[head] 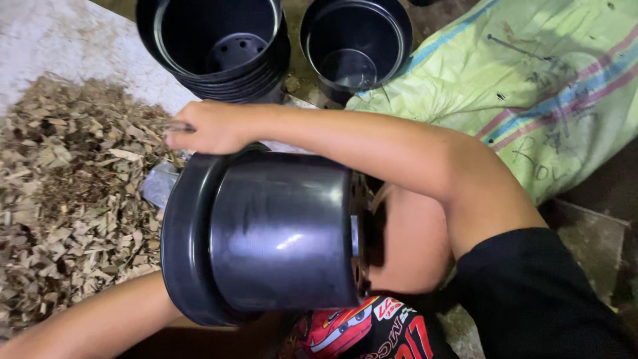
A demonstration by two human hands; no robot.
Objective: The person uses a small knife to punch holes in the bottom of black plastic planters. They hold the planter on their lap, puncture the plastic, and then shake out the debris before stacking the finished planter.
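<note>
A black plastic pot [279, 233] lies on its side across my lap, its wide rim turned left toward a heap of dry bark chips [66, 193]. My right hand [206, 126] reaches over the pot to the edge of the heap, fingers curled. A thin grey piece shows at the fingertips, and I cannot tell whether the hand grips it. My left forearm [93, 326] runs in from the lower left and passes under the pot; the left hand itself is hidden behind it. A grey flat object [159, 183] sits just in front of the pot's mouth.
A stack of nested black pots [219, 46] and a single black pot [355, 43] stand at the top. A light green woven sack [531, 86] with coloured stripes lies at the right. Pale concrete floor [60, 40] shows at the upper left.
</note>
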